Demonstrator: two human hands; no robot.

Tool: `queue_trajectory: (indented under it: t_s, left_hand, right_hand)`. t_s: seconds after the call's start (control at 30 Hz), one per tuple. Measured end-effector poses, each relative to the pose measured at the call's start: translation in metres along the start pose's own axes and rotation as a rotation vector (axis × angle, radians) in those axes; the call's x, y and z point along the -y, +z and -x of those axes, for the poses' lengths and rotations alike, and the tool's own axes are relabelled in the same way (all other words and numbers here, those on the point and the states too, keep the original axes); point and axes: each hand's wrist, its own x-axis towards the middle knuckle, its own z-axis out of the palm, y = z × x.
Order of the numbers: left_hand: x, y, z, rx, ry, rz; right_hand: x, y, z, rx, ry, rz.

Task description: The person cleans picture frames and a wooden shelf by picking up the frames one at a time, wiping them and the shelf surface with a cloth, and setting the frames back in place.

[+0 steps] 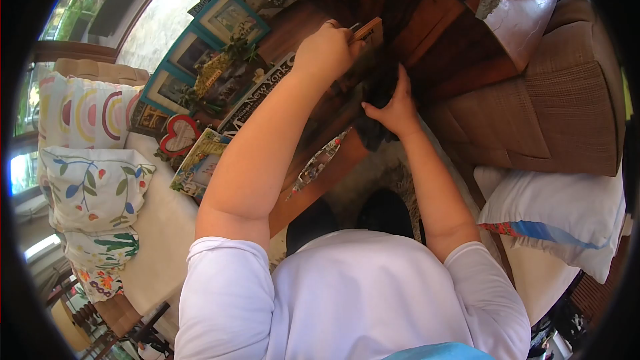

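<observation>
My left hand (325,50) is closed on the edge of a thin wooden-edged object (367,29), perhaps a frame, tilted above the dark wooden table (427,33). To its right, my right hand (395,105) has its thumb and fingers spread around a dark cloth (381,90); whether it grips the cloth is hard to tell. A sign reading "New York" (265,87) lies beside my left forearm. Below my hands, a narrow patterned piece (319,164) rests near the table's front edge.
Teal photo frames (233,19), a red heart frame (179,135) and a colourful frame (200,160) stand at the left. Cushions (93,187) lie on the left sofa. A brown sofa (533,113) and a white pillow (560,210) are at the right.
</observation>
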Motion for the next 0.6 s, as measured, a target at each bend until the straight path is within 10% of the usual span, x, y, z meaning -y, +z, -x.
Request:
queue_trajectory:
  t_s: [0.6]
  left_hand:
    - [0.001,-0.004,0.011,0.113,0.018,0.481]
  right_hand:
    - [0.024,0.028,-0.006,-0.125,0.12,0.0]
